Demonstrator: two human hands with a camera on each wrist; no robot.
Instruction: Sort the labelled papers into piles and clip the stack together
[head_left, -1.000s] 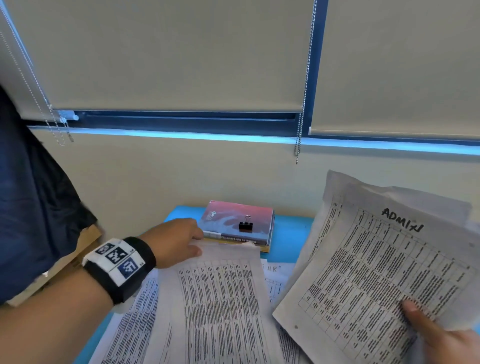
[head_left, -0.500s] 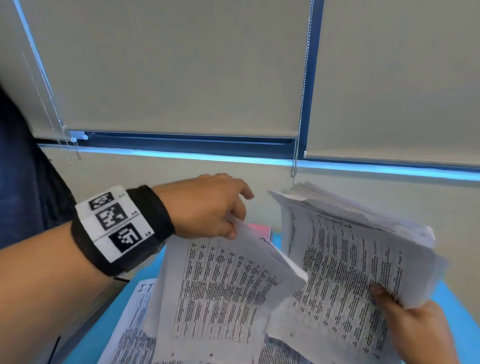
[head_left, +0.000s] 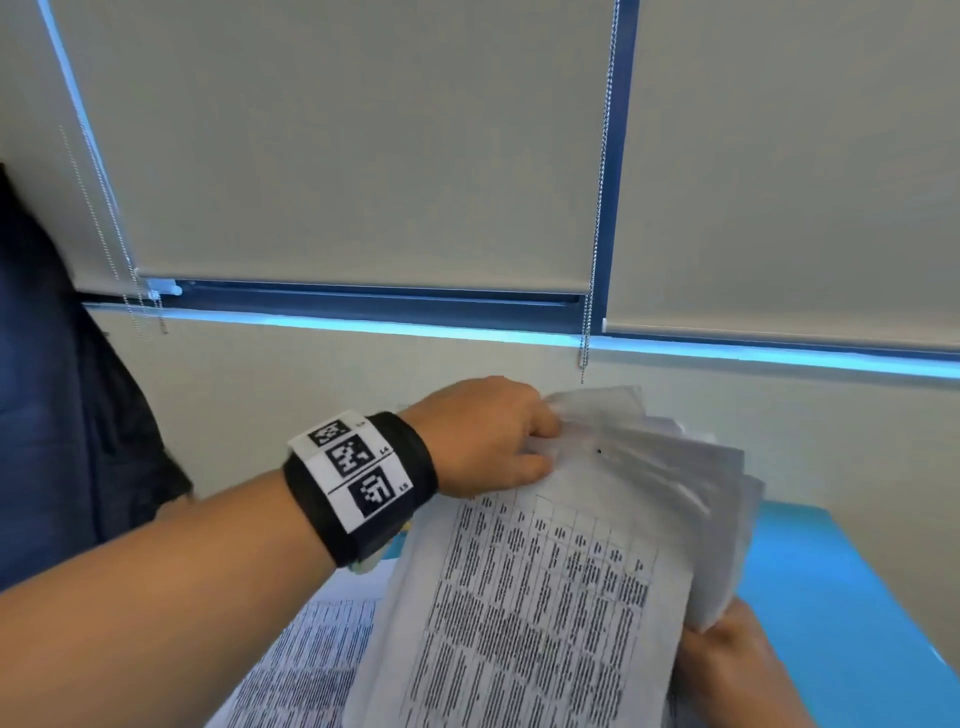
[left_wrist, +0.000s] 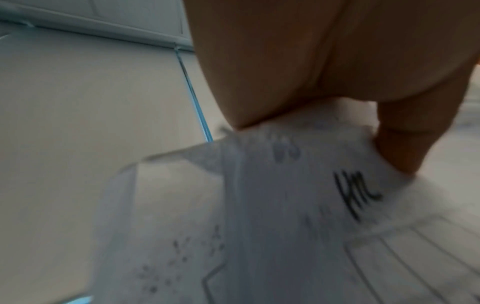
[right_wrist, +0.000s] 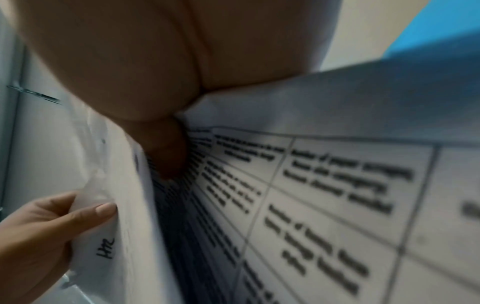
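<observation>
While the right hand (head_left: 737, 670) props up a fanned stack of papers (head_left: 530, 613) from its lower right corner, the left hand (head_left: 488, 436) is up at the top edge of that same stack, so the whole bundle sits tilted in the air between the two hands, above the blue bench (head_left: 841, 587). From the head view the left fingers are curled over the top edge with the thumb (head_left: 530, 470) lying along the front sheet. The left wrist view is blurry but it shows a fingertip (left_wrist: 400, 152) pressed onto the sheet right next to a handwritten label (left_wrist: 355, 195) that looks like "HR". The right wrist view backs that up: the left fingers (right_wrist: 85, 214) pinch the edge of the front sheet (right_wrist: 109, 185), with the same label just below them, and that sheet is peeled a bit apart from the ones behind it.

Right hand is mostly hidden behind the paper in the head view. In its own wrist view a thumb (right_wrist: 168, 152) presses onto a printed table page, so it's gripping the stack, but I can't tell how the other fingers lie behind it.

More printed sheets (head_left: 311, 654) lie flat on the bench under the left forearm. Behind it all there's a cream wall, two roller blinds (head_left: 363, 156) pulled down, and a bead chain (head_left: 597, 234) hanging between them. The left wrist has a black band with square marker tags (head_left: 358, 467).
</observation>
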